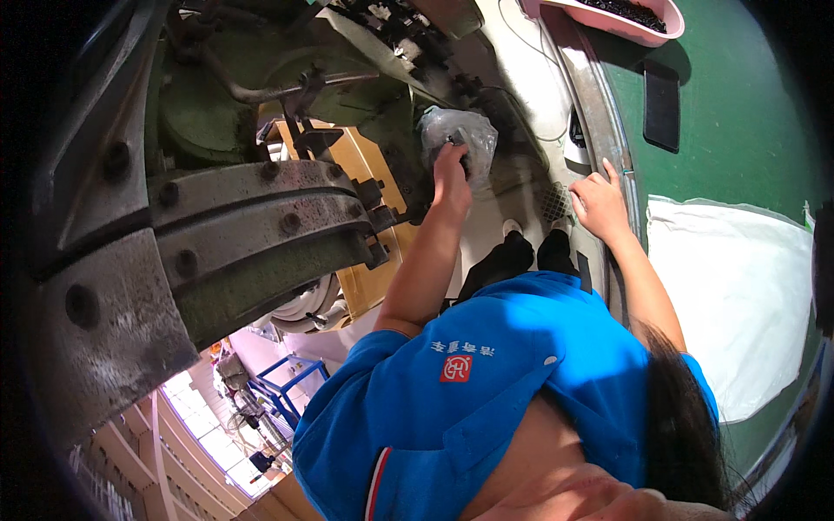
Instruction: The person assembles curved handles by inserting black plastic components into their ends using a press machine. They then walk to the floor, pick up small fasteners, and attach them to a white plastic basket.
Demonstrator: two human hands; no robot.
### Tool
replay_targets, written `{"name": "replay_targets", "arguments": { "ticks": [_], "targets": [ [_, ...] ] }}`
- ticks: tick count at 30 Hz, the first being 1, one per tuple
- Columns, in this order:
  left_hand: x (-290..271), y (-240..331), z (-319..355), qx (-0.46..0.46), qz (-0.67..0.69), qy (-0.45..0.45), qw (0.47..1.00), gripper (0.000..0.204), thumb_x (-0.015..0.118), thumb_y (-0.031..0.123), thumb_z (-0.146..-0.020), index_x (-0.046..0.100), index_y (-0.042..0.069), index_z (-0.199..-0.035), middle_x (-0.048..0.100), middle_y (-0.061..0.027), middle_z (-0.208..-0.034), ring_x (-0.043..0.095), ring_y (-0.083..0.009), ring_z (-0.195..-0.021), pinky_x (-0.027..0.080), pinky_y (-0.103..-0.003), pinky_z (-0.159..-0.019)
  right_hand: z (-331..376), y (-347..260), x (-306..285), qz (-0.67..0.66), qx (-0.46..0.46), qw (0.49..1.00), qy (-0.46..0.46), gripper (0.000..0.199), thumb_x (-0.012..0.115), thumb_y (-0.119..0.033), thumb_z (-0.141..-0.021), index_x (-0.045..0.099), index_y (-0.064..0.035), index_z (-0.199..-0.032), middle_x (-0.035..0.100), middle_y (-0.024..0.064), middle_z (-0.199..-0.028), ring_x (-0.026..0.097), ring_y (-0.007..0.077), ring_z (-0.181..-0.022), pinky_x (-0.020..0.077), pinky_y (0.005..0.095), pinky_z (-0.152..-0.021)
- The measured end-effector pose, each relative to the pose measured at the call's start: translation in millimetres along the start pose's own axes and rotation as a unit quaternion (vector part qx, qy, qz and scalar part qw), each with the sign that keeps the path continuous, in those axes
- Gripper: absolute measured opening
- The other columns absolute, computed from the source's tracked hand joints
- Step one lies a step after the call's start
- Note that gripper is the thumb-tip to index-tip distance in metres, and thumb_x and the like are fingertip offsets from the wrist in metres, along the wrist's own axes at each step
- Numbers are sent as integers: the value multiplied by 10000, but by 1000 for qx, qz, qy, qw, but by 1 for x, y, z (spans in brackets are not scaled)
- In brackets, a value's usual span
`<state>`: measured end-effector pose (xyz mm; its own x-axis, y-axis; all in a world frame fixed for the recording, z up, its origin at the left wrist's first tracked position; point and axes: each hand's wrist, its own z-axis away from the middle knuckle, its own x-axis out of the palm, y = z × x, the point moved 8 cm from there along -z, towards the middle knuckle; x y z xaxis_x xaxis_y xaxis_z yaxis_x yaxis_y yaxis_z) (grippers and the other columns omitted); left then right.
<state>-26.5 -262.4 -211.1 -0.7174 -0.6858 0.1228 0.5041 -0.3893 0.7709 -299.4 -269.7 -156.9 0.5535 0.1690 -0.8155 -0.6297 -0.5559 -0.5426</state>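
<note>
My left hand reaches out beside the machine, over a clear plastic bag. Its fingers are curled together, and a small dark thing shows at the fingertips, too small to name. Dark contents show dimly through the bag near the hand. To the right, my right hand is at the metal edge of the green table. Its index finger is stretched out and the other fingers are loosely bent, with nothing seen in them.
A large dark machine with bolted curved plates fills the left. Below it are a cardboard box and a blue frame. On the table lie a pink tray of small dark pieces, a black phone and a white sheet.
</note>
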Motion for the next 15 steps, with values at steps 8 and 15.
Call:
{"name": "replay_targets", "arguments": {
  "ticks": [8, 15],
  "targets": [
    [7, 15, 15, 85, -136, -45, 986, 417, 550, 144, -781, 449, 26, -1168, 339, -117, -1256, 298, -263, -1206, 269, -339, -976, -1, 1, -1, -17, 18, 1000, 4, 38, 580, -120, -724, 593, -98, -752, 567, 12, -689, 540, 168, -749, 233, 440, -1019],
    [29, 30, 85, 285, -345, -25, 894, 402, 607, 178, -742, 485, 54, -1105, 313, -137, -1268, 255, -269, -1221, 233, -362, -1000, 0, 0, 2, 16, 12, 1000, -7, 30, 582, -96, -722, 586, -87, -750, 551, 28, -663, 544, 182, -730, 250, 454, -1005]
  ]
}}
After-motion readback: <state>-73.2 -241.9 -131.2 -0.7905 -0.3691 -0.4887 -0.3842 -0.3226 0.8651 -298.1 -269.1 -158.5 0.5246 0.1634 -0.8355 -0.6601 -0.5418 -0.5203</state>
